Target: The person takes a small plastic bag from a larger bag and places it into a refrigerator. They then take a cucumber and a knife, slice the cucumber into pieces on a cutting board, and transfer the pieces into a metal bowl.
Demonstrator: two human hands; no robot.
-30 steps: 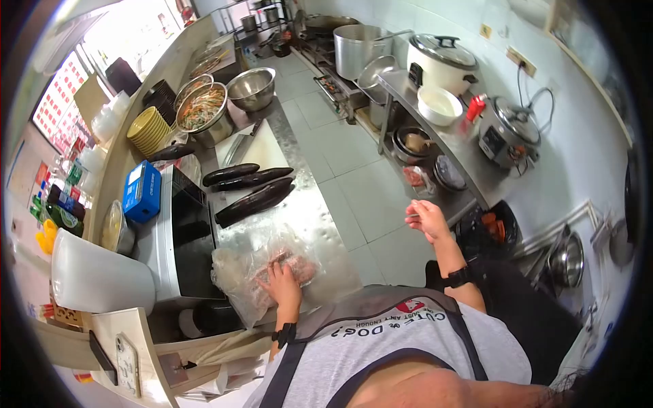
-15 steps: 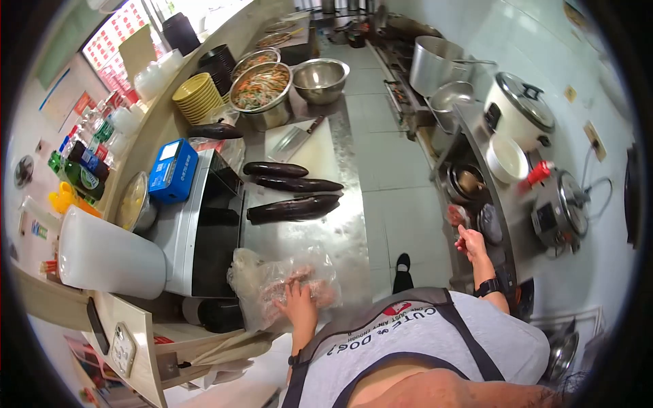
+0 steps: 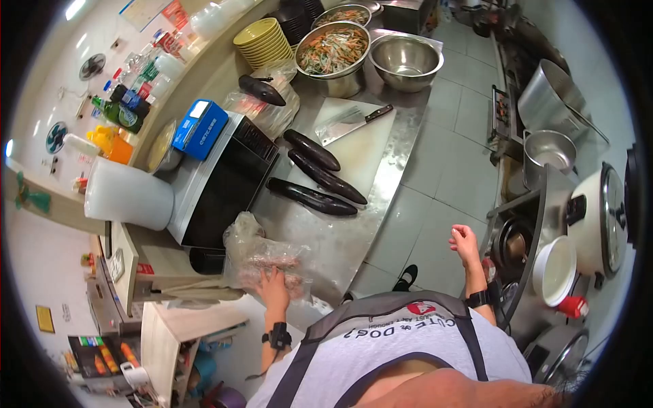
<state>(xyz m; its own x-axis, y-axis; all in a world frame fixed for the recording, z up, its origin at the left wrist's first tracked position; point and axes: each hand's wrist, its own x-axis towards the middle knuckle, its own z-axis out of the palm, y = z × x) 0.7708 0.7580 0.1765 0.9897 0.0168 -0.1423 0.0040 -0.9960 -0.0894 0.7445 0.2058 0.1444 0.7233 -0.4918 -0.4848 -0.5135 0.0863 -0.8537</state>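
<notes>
As viewed from the head camera, the left hand (image 3: 274, 289) rests flat, fingers spread, on the bag of meat (image 3: 255, 255) at the counter (image 3: 340, 245) edge. The right hand (image 3: 464, 241) is well apart over the floor, loosely curled; contents cannot be told.

Left hand (image 3: 274, 289) on plastic bag (image 3: 253, 250), counter (image 3: 337, 238) edge; eggplants (image 3: 326, 179) beyond; cleaver (image 3: 345, 125) on board (image 3: 364, 155) behind.

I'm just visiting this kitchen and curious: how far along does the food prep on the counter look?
Done: a steel bowl already holds shredded vegetables. In hand: the left hand lies on a clear bag of meat on the counter; the right hand is raised over the floor, touching nothing. Left, it seems: three aubergines lie whole by the cutting board, where the cleaver rests untouched.
</notes>
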